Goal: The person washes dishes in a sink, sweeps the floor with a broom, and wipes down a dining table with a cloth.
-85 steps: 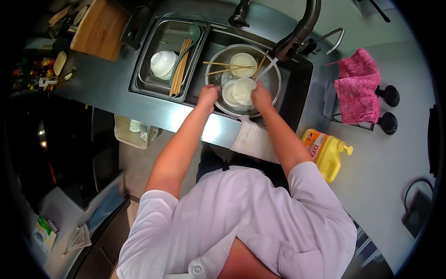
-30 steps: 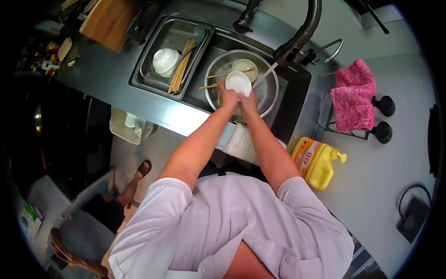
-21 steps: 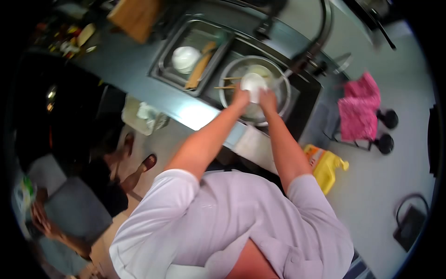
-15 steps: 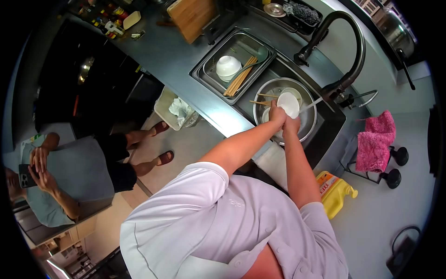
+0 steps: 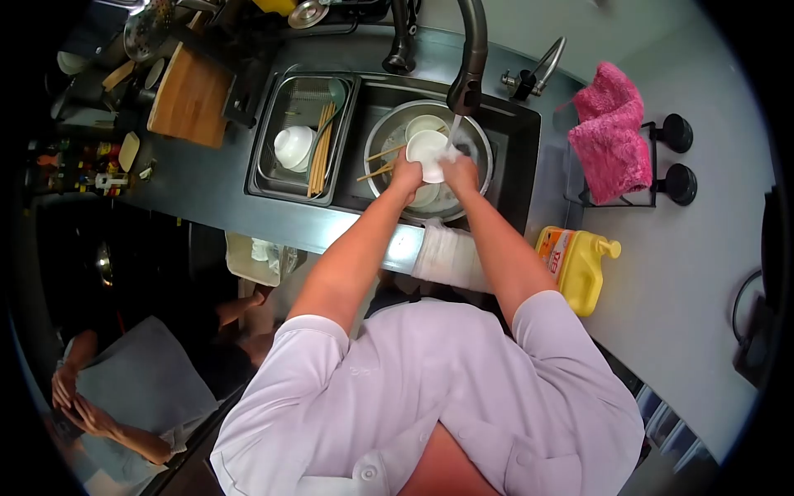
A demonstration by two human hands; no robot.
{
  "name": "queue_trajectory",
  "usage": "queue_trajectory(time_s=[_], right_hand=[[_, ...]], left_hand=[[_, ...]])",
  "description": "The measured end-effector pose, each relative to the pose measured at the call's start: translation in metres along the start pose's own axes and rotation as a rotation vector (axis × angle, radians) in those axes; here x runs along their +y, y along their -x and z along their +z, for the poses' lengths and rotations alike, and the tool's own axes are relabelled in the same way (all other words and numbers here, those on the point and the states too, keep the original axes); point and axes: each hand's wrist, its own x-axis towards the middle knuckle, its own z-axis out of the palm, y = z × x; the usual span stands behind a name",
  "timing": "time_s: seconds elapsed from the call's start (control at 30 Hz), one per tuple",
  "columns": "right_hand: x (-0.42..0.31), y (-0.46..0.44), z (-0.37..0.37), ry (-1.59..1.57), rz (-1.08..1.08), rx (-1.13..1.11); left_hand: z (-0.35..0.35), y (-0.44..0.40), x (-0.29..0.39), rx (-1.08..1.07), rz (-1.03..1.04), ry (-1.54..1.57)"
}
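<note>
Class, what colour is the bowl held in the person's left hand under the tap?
The bowl is white, seen best in the head view.

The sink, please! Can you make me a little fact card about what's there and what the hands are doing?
Left hand: grips a round white bowl
Right hand: at the bowl's right side
Water: running from a dark curved metal faucet
Below the bowl: round silver metal basin, thin wooden chopsticks
Left of basin: rectangular metal tray holding long brown wooden sticks
</note>
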Motion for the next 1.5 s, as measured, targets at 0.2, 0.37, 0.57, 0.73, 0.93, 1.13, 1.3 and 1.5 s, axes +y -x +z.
queue_trajectory(time_s=[0.2,0.37,0.57,0.73,0.93,1.13,1.3,1.5], right_hand=[[-0.025,0.018,0.041,-0.606,0.435,-0.044],[0.01,-0.02,0.004,0.289,-0.087,-0.067],[-0.007,0.002,0.023,-0.393,0.242,-0.077],[-0.036,0.008,-0.014,-0.036,0.172,-0.034],[0.003,0.007,0.038,-0.92,0.666,-0.215],[0.036,-0.013,0.022,0.324,-0.135,0.152],[0.024,0.002,0.063,-0.197,0.177,0.189],[0.028,-0.016,0.02,-0.092,0.002,0.16]], left_hand=[[0.01,-0.037,-0.049,0.189,0.182,0.107],[-0.02,-0.062,-0.041,0.03,0.116,-0.121],[0.007,-0.029,-0.04,0.103,0.157,0.171],[-0.038,-0.045,-0.023,-0.011,-0.341,0.265],[-0.009,-0.029,-0.042,-0.048,-0.05,0.103],[-0.013,-0.029,-0.021,-0.056,0.023,-0.176],[0.007,-0.044,-0.061,0.196,0.205,0.073],[0.0,-0.048,-0.034,-0.02,-0.022,-0.071]])
